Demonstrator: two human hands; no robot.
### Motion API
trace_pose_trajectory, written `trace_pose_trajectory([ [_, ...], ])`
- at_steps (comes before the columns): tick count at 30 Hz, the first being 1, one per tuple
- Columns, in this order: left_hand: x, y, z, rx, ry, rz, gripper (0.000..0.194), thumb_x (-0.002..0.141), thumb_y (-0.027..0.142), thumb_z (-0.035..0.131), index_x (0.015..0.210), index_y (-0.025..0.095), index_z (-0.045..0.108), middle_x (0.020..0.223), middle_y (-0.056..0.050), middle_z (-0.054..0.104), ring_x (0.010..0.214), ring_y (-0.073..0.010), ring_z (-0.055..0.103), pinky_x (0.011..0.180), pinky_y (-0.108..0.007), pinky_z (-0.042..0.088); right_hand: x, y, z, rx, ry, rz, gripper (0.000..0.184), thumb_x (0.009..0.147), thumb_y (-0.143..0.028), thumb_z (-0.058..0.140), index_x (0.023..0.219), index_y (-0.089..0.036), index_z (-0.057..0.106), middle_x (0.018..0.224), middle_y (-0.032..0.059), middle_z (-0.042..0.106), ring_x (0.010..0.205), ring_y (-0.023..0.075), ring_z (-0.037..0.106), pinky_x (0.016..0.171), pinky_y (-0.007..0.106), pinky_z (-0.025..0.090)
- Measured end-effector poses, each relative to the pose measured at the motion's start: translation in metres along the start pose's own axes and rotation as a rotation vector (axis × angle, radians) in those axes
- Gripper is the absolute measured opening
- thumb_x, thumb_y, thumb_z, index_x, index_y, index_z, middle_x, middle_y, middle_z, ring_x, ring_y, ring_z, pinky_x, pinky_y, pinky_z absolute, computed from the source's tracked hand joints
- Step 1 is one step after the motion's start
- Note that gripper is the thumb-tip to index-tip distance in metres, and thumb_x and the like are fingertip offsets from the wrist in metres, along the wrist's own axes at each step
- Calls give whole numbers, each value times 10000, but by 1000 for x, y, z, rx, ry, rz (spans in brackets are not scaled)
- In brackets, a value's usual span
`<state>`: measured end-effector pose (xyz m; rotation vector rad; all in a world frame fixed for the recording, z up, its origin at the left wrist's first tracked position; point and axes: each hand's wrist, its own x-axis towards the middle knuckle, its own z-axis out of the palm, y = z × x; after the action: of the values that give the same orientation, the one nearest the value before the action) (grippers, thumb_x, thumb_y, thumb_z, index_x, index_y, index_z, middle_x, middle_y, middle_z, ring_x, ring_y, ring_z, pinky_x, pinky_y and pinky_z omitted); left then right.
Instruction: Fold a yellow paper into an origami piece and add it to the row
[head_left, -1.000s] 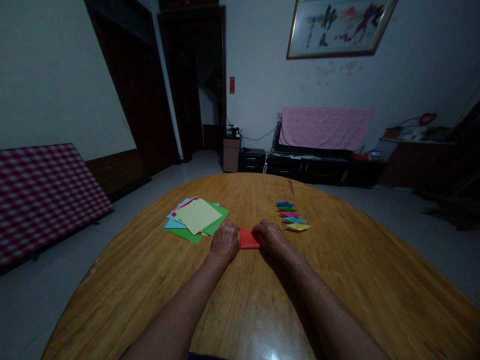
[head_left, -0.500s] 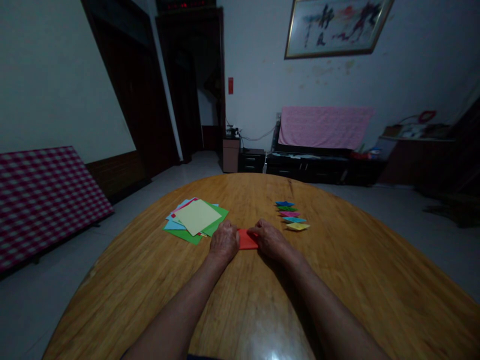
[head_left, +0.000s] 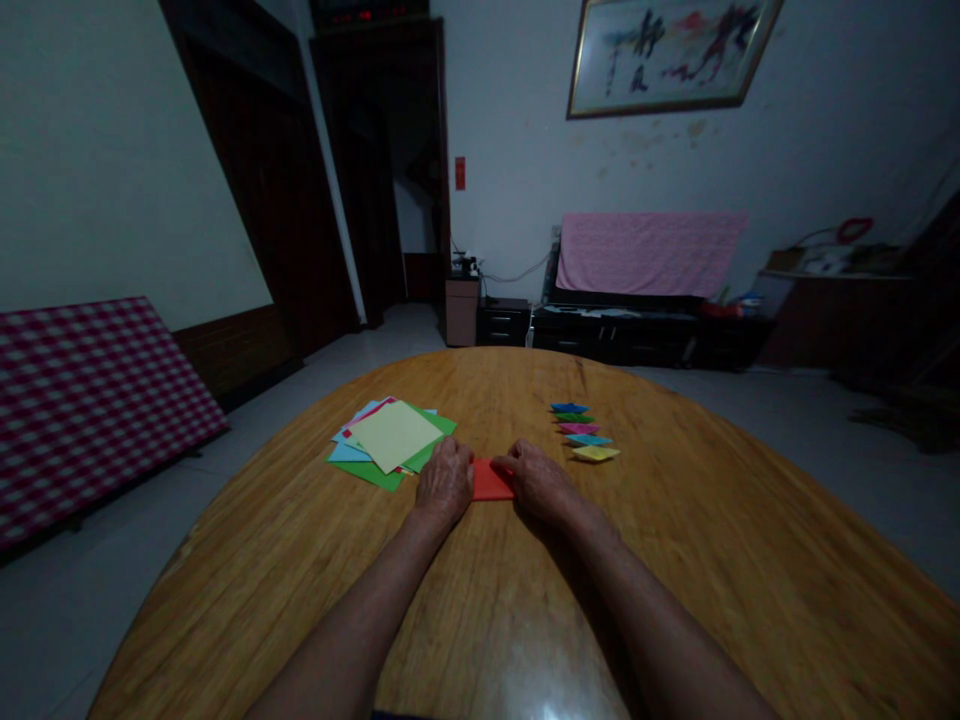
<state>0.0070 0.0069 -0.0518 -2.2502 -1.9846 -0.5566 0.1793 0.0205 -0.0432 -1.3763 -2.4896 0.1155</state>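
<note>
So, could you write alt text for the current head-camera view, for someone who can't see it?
A person's left hand and right hand touch opposite ends of a folded red paper on a round wooden table. A pile of coloured paper sheets lies to the left; five boat-like paper shapes form a row to the right.

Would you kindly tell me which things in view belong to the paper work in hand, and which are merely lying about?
In the job:
red paper, between the left hand and right hand
loose paper sheets, probably
five folded paper pieces, probably
table, as work surface

Just around:
pink cloth
checked cover
framed picture
</note>
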Motion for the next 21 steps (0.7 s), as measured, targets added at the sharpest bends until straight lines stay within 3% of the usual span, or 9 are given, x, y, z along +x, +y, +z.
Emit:
trace_pose_trajectory([
  [4,2,3,-2,28,-77,83,271,899,150,392,885,162,663,976,-92,587,962,-199,517,815,-294,441,0,0,1,-5,-4,1,319,871,-163,442,1068,-262,673,957,73,568,817,168,514,662,245,336],
  [9,2,8,-7,64,-44,175,297,893,124,383,881,132,680,1163,-108,568,1073,-230,466,917,-334,405,2,2,5,-6,10,4,291,896,-219,434,1052,-252,677,953,74,568,824,172,511,675,255,334],
  [15,3,11,-9,11,-202,204,321,858,45,359,874,129,668,987,-109,618,920,-182,561,809,-280,452,0,3,5,3,9,-3,306,878,-177,450,1081,-256,664,956,72,568,850,175,511,698,252,341],
  [21,1,8,-6,-74,-131,217,316,846,33,365,927,120,657,1290,-119,519,1064,-171,554,909,-267,439,0,2,4,11,10,-15,309,863,-159,455,1070,-243,669,951,75,567,838,176,502,702,254,342],
])
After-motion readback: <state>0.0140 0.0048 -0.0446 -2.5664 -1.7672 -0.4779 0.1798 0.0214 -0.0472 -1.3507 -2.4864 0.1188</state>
